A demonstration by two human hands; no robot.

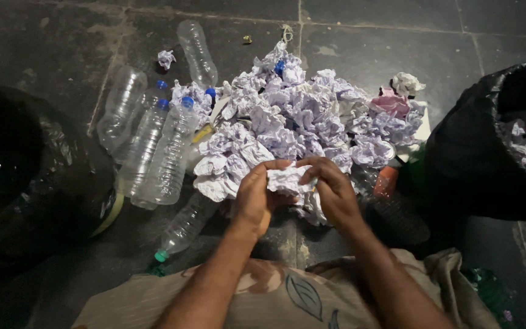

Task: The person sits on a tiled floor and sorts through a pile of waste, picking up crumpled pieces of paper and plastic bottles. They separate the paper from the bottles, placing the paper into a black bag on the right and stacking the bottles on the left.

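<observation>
Head view, contents as seen from above: my left hand (255, 198) and my right hand (331, 190), both raised over the dark tiled floor (372, 55), fingers closed on one crumpled paper ball (287, 181) held between them, just in front of my lap. Directly behind it, one large heap of crumpled pale paper (299, 119), spread across the floor, with a pinkish scrap (389, 103) near its right edge and a separate white wad (406, 83) just beyond. To the left of the heap, several clear plastic bottles (153, 146) with blue caps, lying side by side and touching the paper; one more bottle (197, 52) lies farther back, and one with a green cap (184, 228) lies nearer to me, beside my left forearm. A small lone paper ball (166, 58) sits apart at the rear left. Far left, one black bag (38, 183), interior dark. Far right, a second black bag (476, 164), open, with crumpled paper visible inside.
</observation>
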